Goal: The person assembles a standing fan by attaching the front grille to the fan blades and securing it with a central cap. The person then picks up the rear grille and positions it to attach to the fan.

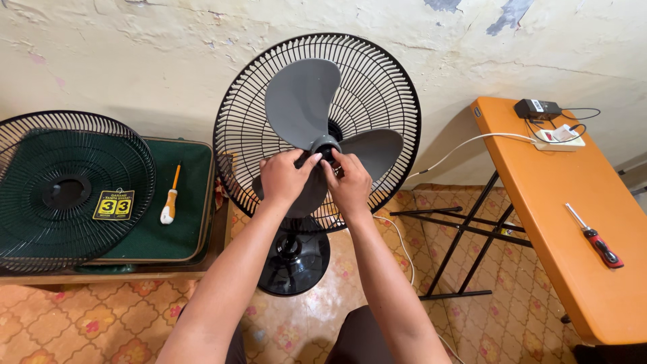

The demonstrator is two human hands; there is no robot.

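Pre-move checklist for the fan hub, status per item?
1. Both hands on the hub: left hand and right hand meet at the blade hub. Ok.
2. Front grille off: it lies on the green case at left. Ok.
3. Grey blades free of the rear guard: no contact seen. Ok.
4. Fan base flat on the floor. Ok.
5. Fan unplugged: a white cord runs to the power strip, but whose it is can't be seen. Cannot tell.
6. Tools near: both screwdrivers lie out of hand. Ok.
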